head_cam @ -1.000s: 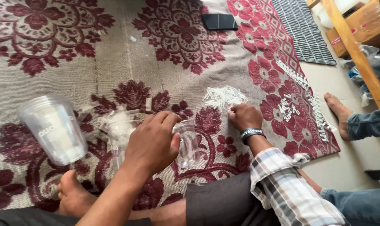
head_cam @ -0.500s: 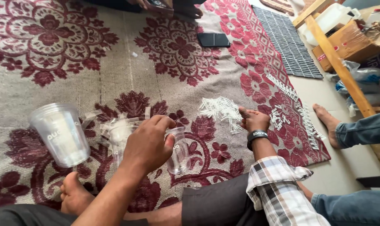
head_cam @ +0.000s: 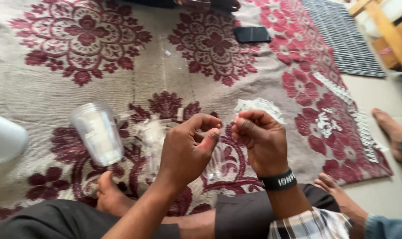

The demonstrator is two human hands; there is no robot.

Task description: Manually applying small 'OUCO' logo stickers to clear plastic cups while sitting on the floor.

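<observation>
Both hands raised in front of the body, close together near frame centre, fingertips nearly meeting. Left hand [head_cam: 187, 148]: back of hand toward camera, fingers curled, thumb and index finger drawn toward each other in a pinch; forearm bare, running down to lower left. Right hand [head_cam: 259, 137]: loosely fisted, knuckles up, thumb and fingertips bunched at its upper left toward the left hand. Right wrist bent slightly, carrying a black wristband [head_cam: 278, 180]; plaid sleeve cuff [head_cam: 314, 223] below it. Whether either pinch grips anything cannot be resolved.

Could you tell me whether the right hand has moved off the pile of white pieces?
Yes. The right hand has lifted off the white pieces and come toward the left hand.
</observation>
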